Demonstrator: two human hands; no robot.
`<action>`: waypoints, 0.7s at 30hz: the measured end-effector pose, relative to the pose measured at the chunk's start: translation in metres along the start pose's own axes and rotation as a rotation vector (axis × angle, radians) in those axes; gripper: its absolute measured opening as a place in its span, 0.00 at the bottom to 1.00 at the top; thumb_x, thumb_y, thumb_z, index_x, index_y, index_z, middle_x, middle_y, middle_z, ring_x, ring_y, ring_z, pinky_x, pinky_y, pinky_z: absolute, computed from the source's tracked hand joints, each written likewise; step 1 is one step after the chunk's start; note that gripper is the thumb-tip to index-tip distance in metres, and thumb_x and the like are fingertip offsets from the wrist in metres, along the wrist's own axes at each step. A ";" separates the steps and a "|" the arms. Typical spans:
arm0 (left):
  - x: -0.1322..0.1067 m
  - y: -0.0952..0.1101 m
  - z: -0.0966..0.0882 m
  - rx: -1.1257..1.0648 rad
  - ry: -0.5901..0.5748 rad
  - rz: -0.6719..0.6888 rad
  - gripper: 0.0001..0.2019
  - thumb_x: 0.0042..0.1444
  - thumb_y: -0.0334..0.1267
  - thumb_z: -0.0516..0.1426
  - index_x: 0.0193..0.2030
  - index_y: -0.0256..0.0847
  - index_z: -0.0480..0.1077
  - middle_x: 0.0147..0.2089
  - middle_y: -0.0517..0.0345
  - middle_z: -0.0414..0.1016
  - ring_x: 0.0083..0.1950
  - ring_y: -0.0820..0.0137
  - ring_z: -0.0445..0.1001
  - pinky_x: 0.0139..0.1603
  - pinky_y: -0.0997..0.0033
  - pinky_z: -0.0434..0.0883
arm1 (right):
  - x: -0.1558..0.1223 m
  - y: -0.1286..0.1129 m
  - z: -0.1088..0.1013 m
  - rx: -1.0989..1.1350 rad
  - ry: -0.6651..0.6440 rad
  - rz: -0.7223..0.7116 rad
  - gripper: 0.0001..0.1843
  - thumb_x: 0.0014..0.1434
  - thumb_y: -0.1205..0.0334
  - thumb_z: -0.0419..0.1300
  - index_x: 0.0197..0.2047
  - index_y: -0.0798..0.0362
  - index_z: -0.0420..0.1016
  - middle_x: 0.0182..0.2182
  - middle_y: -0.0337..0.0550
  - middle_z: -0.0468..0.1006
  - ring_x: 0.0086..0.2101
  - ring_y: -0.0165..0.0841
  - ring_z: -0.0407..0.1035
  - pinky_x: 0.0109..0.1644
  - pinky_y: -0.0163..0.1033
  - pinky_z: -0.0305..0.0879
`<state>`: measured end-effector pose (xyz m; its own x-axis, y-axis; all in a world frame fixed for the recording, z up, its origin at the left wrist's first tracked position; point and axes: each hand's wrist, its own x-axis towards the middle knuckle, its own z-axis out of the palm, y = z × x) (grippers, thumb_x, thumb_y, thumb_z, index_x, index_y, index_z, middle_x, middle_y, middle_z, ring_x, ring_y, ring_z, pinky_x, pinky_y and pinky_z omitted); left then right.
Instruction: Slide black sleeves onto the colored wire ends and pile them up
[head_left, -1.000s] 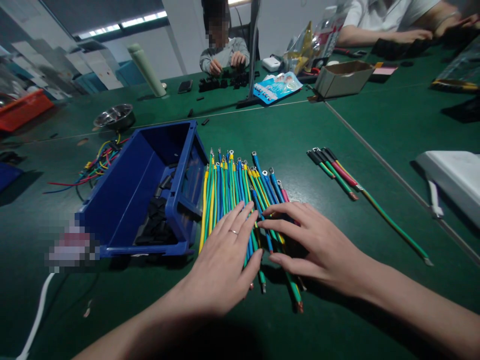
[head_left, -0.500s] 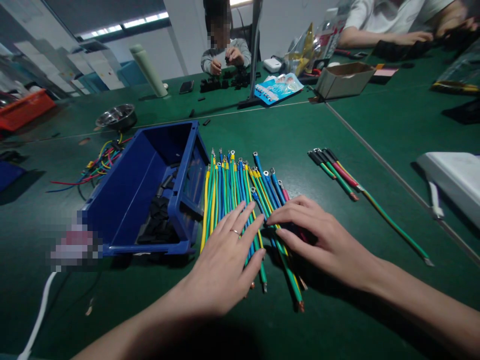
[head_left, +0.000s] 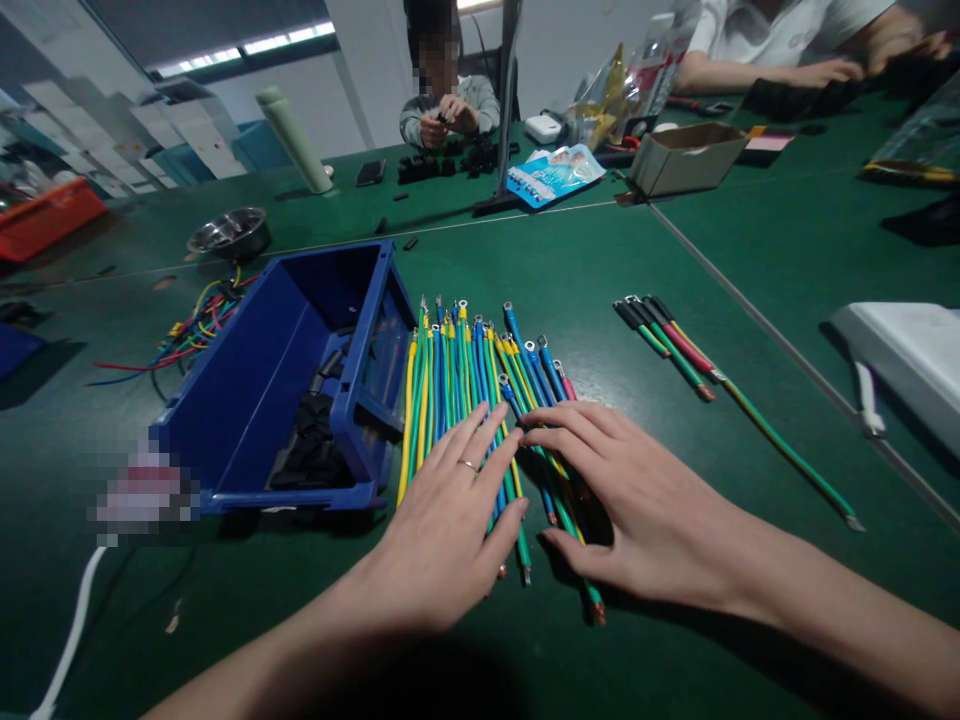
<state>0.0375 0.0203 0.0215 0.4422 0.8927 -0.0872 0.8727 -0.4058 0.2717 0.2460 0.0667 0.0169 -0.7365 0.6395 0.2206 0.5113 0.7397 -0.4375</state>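
A spread of short cables (head_left: 450,365) in yellow-green, blue and red lies on the green table, many with metal ring lugs at their far ends. My left hand (head_left: 454,510), a ring on one finger, rests flat across the middle of them with its fingers stretched out. Over the right side of the spread is my right hand (head_left: 622,490), fingers extended and thumb apart, touching or just above the cables; its palm hides some of them. Bare copper shows at the near end of a green cable (head_left: 589,585) beside the right thumb.
Left of the cables stands a blue bin (head_left: 247,380) with black pieces inside. Several black-sleeved cables (head_left: 675,345) lie to the right. Farther back are a metal bowl (head_left: 229,235), a blue pouch (head_left: 555,178) and a cardboard box (head_left: 686,162). Two people sit across the table.
My right hand has flattened over the cables, its thumb moving away from the fingers and toward me. The left hand has stayed in place. The person opposite has brought their hands together.
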 end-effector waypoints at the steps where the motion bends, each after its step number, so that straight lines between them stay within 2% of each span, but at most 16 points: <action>1: 0.000 0.000 0.000 0.001 0.000 -0.001 0.27 0.69 0.43 0.47 0.71 0.38 0.52 0.77 0.50 0.42 0.76 0.60 0.40 0.73 0.48 0.53 | 0.000 0.000 0.000 -0.001 0.001 0.003 0.31 0.50 0.57 0.63 0.57 0.54 0.65 0.57 0.54 0.69 0.58 0.46 0.62 0.62 0.56 0.59; 5: 0.000 0.000 0.001 0.009 0.002 -0.009 0.26 0.68 0.43 0.47 0.71 0.39 0.53 0.76 0.50 0.42 0.76 0.59 0.41 0.72 0.47 0.53 | -0.001 -0.003 0.000 0.002 0.008 0.018 0.26 0.50 0.59 0.62 0.53 0.53 0.67 0.57 0.53 0.70 0.58 0.45 0.61 0.63 0.55 0.58; 12: 0.001 0.000 0.001 0.037 -0.001 0.002 0.27 0.69 0.43 0.47 0.72 0.37 0.52 0.77 0.50 0.41 0.76 0.59 0.41 0.72 0.46 0.54 | -0.001 -0.007 -0.003 0.005 -0.013 0.040 0.26 0.50 0.60 0.62 0.53 0.53 0.69 0.58 0.51 0.70 0.59 0.44 0.60 0.64 0.53 0.58; 21: 0.000 -0.001 0.002 0.043 0.009 0.007 0.27 0.68 0.42 0.47 0.72 0.38 0.52 0.77 0.51 0.42 0.76 0.59 0.42 0.72 0.46 0.55 | -0.002 -0.005 -0.006 0.003 -0.024 0.036 0.21 0.53 0.60 0.62 0.52 0.52 0.72 0.56 0.50 0.74 0.57 0.42 0.63 0.64 0.53 0.59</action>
<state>0.0375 0.0205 0.0195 0.4463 0.8916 -0.0765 0.8780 -0.4197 0.2304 0.2469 0.0630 0.0237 -0.7280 0.6605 0.1837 0.5366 0.7157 -0.4470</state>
